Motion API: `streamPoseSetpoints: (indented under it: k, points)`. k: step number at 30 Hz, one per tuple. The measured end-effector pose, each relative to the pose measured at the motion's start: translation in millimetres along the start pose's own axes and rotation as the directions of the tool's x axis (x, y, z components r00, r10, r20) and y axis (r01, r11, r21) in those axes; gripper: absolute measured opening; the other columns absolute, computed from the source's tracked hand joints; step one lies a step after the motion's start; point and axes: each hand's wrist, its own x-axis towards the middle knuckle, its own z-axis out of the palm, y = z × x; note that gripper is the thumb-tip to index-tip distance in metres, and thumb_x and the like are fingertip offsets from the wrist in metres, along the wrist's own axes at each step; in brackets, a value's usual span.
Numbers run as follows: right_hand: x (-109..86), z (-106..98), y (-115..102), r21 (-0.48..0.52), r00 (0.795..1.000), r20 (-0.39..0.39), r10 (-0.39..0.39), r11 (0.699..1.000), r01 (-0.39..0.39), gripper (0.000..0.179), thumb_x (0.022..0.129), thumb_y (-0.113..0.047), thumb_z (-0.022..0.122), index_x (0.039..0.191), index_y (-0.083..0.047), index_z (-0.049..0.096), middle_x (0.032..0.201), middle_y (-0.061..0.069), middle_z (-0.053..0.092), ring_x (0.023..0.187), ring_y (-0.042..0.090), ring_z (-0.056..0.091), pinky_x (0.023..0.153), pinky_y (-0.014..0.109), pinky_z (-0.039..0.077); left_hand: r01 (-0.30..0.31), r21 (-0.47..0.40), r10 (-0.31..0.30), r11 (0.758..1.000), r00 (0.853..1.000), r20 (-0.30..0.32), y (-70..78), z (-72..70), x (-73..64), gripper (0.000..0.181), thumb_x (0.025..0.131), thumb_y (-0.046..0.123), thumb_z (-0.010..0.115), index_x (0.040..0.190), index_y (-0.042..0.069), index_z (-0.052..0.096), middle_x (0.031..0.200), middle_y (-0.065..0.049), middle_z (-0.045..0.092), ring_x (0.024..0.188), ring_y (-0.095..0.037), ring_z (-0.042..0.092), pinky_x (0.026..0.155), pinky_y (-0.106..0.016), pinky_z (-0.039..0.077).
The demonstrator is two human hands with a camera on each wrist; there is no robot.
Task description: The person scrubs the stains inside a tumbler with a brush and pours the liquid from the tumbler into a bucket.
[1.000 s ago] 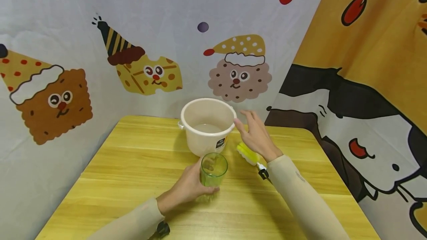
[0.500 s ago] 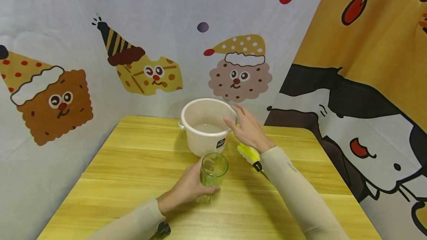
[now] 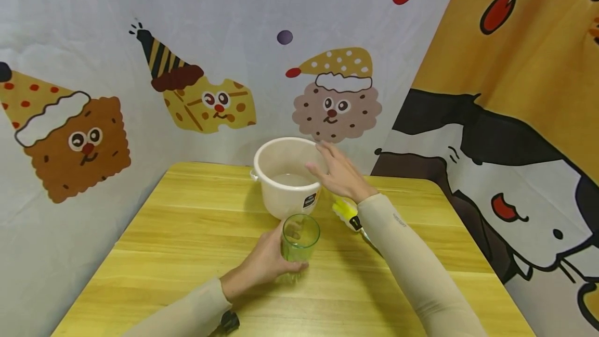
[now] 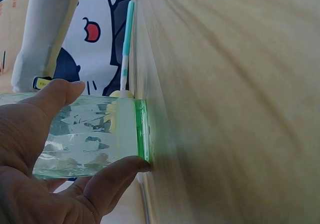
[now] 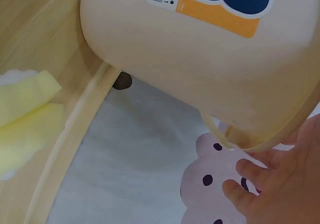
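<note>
My left hand (image 3: 264, 259) grips an upright green-tinted drinking glass (image 3: 300, 241) on the table, in front of the bucket. In the left wrist view the thumb and fingers wrap the glass (image 4: 95, 134) from both sides, with its base right at the tabletop. My right hand (image 3: 341, 176) reaches over the right rim of a cream plastic bucket (image 3: 281, 199), thumb and fingers spread. The right wrist view has its fingers (image 5: 255, 176) at the rim beside the bucket's handle (image 5: 215, 129), partly hidden by the rim.
A cup brush with a yellow-and-white sponge head (image 3: 343, 209) lies right of the bucket, partly under my right forearm; its teal handle (image 4: 128, 29) shows in the left wrist view. Printed cartoon cloth (image 3: 220, 25) hangs close behind the wooden table (image 3: 164, 222).
My right hand has moved left from beside the bucket to over its right rim. The left hand and the glass have stayed in place.
</note>
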Motion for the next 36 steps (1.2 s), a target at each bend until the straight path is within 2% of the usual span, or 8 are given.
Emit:
streamPoseSetpoints:
  k: [5,9,17,24,27,36]
  points:
    - [5.5,0.6,1.6,-0.023,0.998,0.056,0.009,1.000,-0.008,0.103,0.112,-0.085,0.041,0.186,-0.013,0.029,0.197,0.015,0.018,0.182,0.044,0.023,0.144,0.074,0.025,-0.015,0.006,0.015,1.000,1.000,-0.005,0.0,-0.2,0.3,0.105,0.080,0.019,0.109,0.168,0.017,0.051,0.151,-0.008,0.077,0.136,-0.028,0.077,0.117,-0.053,0.065]
    - [8.1,1.3,3.5,-0.041,0.995,0.094,-0.014,0.999,0.018,0.105,0.114,-0.082,0.042,0.186,-0.009,0.023,0.198,0.016,0.013,0.183,0.044,0.017,0.145,0.073,0.024,-0.008,0.002,0.008,1.000,1.000,-0.006,-0.4,0.1,-0.1,0.106,0.081,0.020,0.109,0.169,0.018,0.051,0.152,-0.008,0.076,0.137,-0.028,0.077,0.118,-0.053,0.065]
    - [9.6,1.7,5.2,-0.050,0.990,0.134,-0.042,0.997,0.050,0.107,0.116,-0.077,0.043,0.186,-0.003,0.012,0.198,0.019,0.005,0.184,0.045,0.012,0.148,0.066,0.019,0.008,-0.010,-0.008,1.000,1.000,0.002,0.7,-1.3,-0.2,0.108,0.082,0.026,0.109,0.171,0.022,0.048,0.155,-0.008,0.074,0.139,-0.030,0.075,0.119,-0.056,0.064]
    - [8.7,3.6,6.2,-0.072,0.990,0.129,-0.052,0.996,0.061,0.105,0.117,-0.076,0.041,0.185,-0.001,0.014,0.197,0.021,0.007,0.183,0.046,0.015,0.147,0.068,0.022,0.031,-0.037,-0.030,0.999,0.999,0.016,2.7,-1.1,-0.6,0.120,0.083,0.033,0.109,0.179,0.017,0.039,0.167,-0.011,0.066,0.151,-0.037,0.068,0.129,-0.064,0.055]
    - [8.4,4.2,6.0,-0.071,0.991,0.123,-0.047,0.996,0.056,0.105,0.116,-0.075,0.042,0.185,0.000,0.015,0.197,0.022,0.010,0.183,0.046,0.017,0.147,0.068,0.023,0.035,-0.046,-0.034,0.998,0.999,0.014,3.9,-0.9,-1.2,0.120,0.084,0.037,0.108,0.179,0.015,0.038,0.170,-0.012,0.063,0.153,-0.039,0.066,0.129,-0.068,0.053]
    - [7.9,6.0,6.6,-0.058,0.995,0.095,-0.035,0.997,0.040,0.099,0.118,-0.066,0.048,0.186,-0.002,0.015,0.196,0.022,0.014,0.181,0.048,0.023,0.145,0.069,0.026,0.028,-0.031,-0.028,0.999,1.000,-0.002,8.3,-2.2,0.4,0.107,0.085,0.043,0.107,0.172,0.022,0.048,0.162,-0.006,0.071,0.144,-0.032,0.074,0.120,-0.061,0.062]
